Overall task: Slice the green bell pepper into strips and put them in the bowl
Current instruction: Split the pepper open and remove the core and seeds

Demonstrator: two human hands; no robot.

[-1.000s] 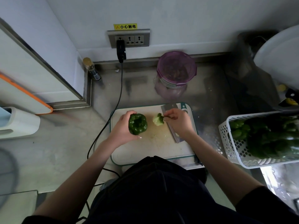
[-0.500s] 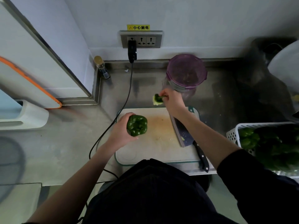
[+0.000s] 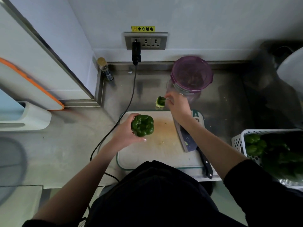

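My left hand (image 3: pixel 125 132) grips a green bell pepper (image 3: pixel 142 125) over the left part of the white cutting board (image 3: pixel 157 151). My right hand (image 3: pixel 177 106) pinches the pepper's cut-out core (image 3: pixel 160 101) by its stem, just above the steel counter beyond the board's far edge. A cleaver (image 3: pixel 190 140) with a black handle lies on the right side of the board, under my right forearm. A purple-rimmed clear bowl (image 3: pixel 191 76) stands behind my right hand near the wall.
A white perforated basket (image 3: pixel 237 143) with more green peppers sits at the right. A black cable (image 3: pixel 127 105) runs from the wall socket (image 3: pixel 146 40) past the board's left edge. A small corked bottle (image 3: pixel 105 69) stands in the back corner.
My right hand carried the core from over the board to the counter beyond its far edge. The left hand kept hold of the pepper, which stayed in place.
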